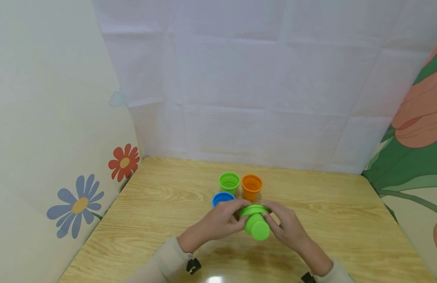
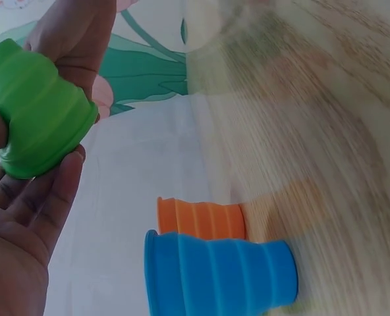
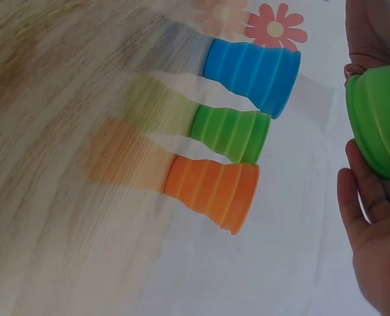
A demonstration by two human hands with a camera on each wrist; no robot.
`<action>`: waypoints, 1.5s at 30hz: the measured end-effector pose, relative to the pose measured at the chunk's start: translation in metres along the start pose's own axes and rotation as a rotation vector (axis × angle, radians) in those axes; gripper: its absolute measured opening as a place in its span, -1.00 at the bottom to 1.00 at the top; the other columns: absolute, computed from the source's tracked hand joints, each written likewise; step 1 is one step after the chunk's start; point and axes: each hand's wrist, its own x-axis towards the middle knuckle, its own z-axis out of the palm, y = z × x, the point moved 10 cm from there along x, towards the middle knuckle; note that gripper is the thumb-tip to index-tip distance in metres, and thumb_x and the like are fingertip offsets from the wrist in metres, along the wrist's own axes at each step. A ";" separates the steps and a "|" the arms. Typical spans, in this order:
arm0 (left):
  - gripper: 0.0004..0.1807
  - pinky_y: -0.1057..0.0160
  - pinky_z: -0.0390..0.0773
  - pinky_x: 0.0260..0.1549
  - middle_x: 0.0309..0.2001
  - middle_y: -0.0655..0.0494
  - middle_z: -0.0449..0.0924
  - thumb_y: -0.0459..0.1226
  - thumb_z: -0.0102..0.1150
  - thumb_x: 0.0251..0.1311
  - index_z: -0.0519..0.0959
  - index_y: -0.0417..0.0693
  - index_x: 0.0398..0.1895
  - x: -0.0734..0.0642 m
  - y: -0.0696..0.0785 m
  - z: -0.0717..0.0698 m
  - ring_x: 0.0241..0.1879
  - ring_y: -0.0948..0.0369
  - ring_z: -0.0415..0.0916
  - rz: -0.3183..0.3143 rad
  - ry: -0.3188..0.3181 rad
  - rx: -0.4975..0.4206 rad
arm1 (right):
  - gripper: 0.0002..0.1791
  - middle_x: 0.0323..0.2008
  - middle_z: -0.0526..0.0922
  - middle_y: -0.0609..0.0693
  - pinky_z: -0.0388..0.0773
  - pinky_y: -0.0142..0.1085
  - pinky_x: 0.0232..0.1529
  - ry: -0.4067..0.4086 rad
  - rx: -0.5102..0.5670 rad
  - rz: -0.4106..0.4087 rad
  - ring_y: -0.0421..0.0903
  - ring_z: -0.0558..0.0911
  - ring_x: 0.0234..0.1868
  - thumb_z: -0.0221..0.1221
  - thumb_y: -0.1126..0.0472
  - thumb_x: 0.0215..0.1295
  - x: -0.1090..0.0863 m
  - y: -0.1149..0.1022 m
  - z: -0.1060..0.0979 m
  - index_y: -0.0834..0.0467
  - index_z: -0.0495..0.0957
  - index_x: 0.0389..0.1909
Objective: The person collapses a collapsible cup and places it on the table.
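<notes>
A ribbed green collapsible cup [image 1: 260, 230] is held above the table between both hands, its base tilted toward the head camera. My left hand [image 1: 220, 222] grips the rim side from the left, thumb on the near side. From the right, my right hand [image 1: 288, 227] pinches the same cup near its rim. The left wrist view shows this green cup [image 2: 43, 108] from the side, with fingers around its wide end. Just beyond the hands stand a blue cup [image 1: 223, 197], a second green cup [image 1: 229, 181] and an orange cup [image 1: 252, 186], all mouth up.
The wood-grain table [image 1: 346, 220] has a white cloth [image 1: 239, 78] hanging behind it. A wall with painted flowers [image 1: 79, 205] stands on the left, and another with large painted blooms and leaves [image 1: 413, 157] on the right.
</notes>
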 end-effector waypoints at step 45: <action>-0.82 0.45 0.60 -0.36 -0.28 0.24 0.65 -0.11 0.13 0.48 0.57 -0.01 -0.13 0.000 -0.023 0.011 -0.33 0.45 0.53 -0.220 -0.106 -0.042 | -0.62 -0.05 0.71 0.00 0.70 -0.25 -0.12 -0.067 0.106 0.151 -0.19 0.67 -0.15 0.29 0.45 0.28 -0.004 0.012 0.007 0.21 0.56 0.11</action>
